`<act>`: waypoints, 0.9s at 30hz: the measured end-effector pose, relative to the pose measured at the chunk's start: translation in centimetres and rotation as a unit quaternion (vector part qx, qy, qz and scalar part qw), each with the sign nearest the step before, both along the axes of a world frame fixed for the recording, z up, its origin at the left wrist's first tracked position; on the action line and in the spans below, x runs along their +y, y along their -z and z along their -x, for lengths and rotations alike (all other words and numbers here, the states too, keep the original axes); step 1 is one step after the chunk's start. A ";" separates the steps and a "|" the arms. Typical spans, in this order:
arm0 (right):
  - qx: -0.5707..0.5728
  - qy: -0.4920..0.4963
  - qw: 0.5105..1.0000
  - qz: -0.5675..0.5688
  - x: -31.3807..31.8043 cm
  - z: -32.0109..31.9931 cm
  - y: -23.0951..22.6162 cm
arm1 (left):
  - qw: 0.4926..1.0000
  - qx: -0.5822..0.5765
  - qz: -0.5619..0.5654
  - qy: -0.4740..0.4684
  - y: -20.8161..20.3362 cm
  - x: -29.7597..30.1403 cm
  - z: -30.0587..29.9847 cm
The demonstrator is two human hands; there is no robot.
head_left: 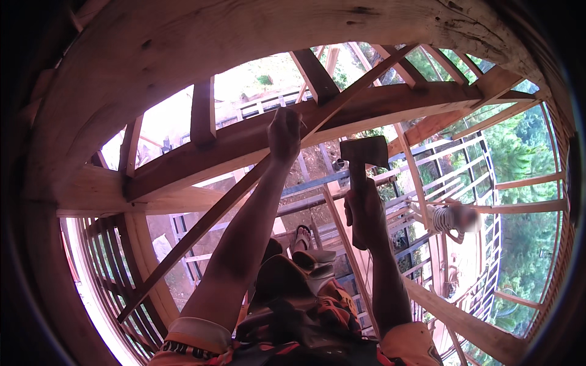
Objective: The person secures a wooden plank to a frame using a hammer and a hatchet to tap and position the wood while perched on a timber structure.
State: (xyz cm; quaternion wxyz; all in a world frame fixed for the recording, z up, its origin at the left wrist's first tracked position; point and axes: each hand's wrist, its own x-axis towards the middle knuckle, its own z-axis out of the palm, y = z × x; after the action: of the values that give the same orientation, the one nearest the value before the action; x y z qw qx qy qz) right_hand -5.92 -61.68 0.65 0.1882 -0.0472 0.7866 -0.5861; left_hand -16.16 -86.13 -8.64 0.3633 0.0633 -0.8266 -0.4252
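My right hand (365, 213) is wrapped round the wooden handle of a hatchet (364, 151), held upright with its dark, broad metal head on top. Raised further to the left, my left hand (285, 135) is closed in a pinch. A thin sliver, seemingly a nail (303, 124), pokes out beside its fingers. That hand is close to where a narrow diagonal wooden strip (226, 198) crosses a thick timber beam (244, 137); whether it touches either I cannot tell. The hatchet head is apart from the beam.
A large curved-looking timber (256, 30) spans overhead. Slats (107, 262) and a post (145, 262) stand at left. Far below lie framing and ground, with my sandalled foot (301, 236) on a support. Another person (448, 218) is lower right, beyond a slanted timber (464, 320).
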 end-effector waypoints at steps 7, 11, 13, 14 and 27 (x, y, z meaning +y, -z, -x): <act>-0.023 0.026 0.999 0.013 0.6 -0.7 0.1 | 0.997 -0.017 -0.075 -0.001 -0.9 1.6 -0.3; 0.018 0.006 1.000 -0.024 0.4 -0.3 -0.3 | 0.998 -0.020 -0.065 0.008 -1.2 1.6 -0.7; 0.068 -0.007 0.997 -0.033 0.4 0.2 -0.1 | 0.996 -0.033 -0.079 0.016 -1.4 1.7 -0.6; 0.089 -0.016 0.995 -0.045 0.3 0.6 -0.4 | 0.995 -0.039 -0.085 0.020 -1.5 1.8 -0.6; 0.276 -0.104 0.949 -0.113 -5.3 5.7 -2.2 | 0.985 -0.095 -0.125 0.070 -1.3 0.9 -1.1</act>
State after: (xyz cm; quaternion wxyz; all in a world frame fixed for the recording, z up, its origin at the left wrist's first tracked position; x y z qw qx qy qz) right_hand -11.58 -67.03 2.90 0.0279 -0.2666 0.8596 -0.4350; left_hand -15.07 -85.25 -7.35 0.2414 0.0903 -0.8003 -0.5413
